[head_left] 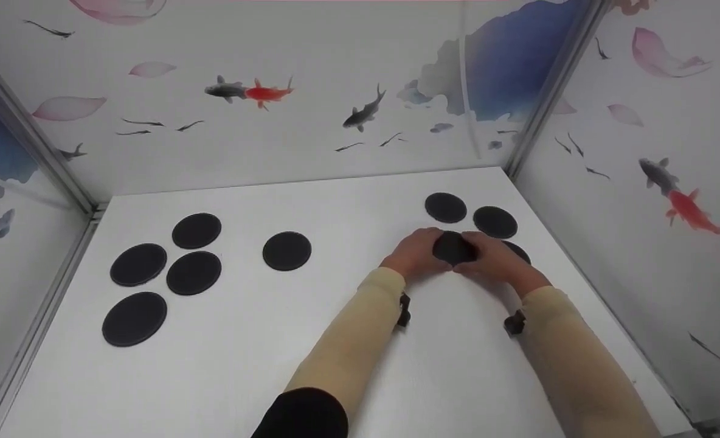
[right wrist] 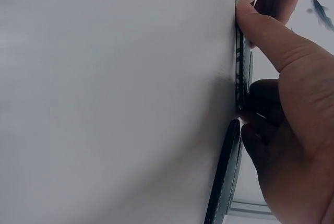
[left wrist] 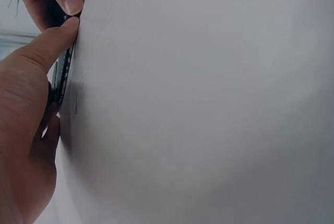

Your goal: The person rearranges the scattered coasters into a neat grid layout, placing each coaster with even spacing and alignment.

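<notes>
Both hands grip one round black coaster point(head_left: 453, 248) at the right of the white table. My left hand point(head_left: 416, 252) holds its left edge, and my right hand point(head_left: 498, 261) holds the right edge. In the left wrist view, the thumbs of the left hand point(left wrist: 23, 109) and the other hand meet at the near rim. The right wrist view shows the coaster's stitched edge point(right wrist: 240, 72) low over the table, with the right hand's point(right wrist: 300, 109) fingers curled behind it. A second coaster point(head_left: 517, 250) lies beside the right hand, partly covered by it.
Two more coasters, one point(head_left: 446, 207) behind the hands and another point(head_left: 495, 222) to its right, lie on the table point(head_left: 244, 365). A single coaster point(head_left: 287, 250) sits mid-left, and several others point(head_left: 194, 273) are grouped at far left. Printed panels point(head_left: 311, 140) enclose the table's back and sides.
</notes>
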The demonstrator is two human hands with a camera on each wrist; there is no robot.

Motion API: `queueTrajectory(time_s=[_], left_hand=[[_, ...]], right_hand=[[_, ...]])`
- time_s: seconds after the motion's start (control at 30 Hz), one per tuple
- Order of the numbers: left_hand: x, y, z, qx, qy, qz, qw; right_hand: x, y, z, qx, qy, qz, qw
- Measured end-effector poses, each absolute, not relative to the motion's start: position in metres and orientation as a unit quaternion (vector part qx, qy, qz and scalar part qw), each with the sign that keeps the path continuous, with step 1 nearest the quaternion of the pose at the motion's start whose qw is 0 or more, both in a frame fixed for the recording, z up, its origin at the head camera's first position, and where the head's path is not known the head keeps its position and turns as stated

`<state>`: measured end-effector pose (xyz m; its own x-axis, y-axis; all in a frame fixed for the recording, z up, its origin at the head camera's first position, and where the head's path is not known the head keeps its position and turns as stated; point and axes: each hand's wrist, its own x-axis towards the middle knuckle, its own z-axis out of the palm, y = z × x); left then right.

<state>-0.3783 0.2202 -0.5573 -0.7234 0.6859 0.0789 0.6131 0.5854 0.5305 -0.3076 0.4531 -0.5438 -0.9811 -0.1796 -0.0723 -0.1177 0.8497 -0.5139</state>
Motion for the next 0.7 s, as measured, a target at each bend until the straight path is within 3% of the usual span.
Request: queueTrajectory(time_s=[0.7], left_hand=[[-0.3745, 0.2153, -0.552, 0.354, 0.883, 0.301, 0.071]], right_hand=[[-0.3101, 0.4539, -0.5466, -0.107, 0.955, -0.277, 0.024]])
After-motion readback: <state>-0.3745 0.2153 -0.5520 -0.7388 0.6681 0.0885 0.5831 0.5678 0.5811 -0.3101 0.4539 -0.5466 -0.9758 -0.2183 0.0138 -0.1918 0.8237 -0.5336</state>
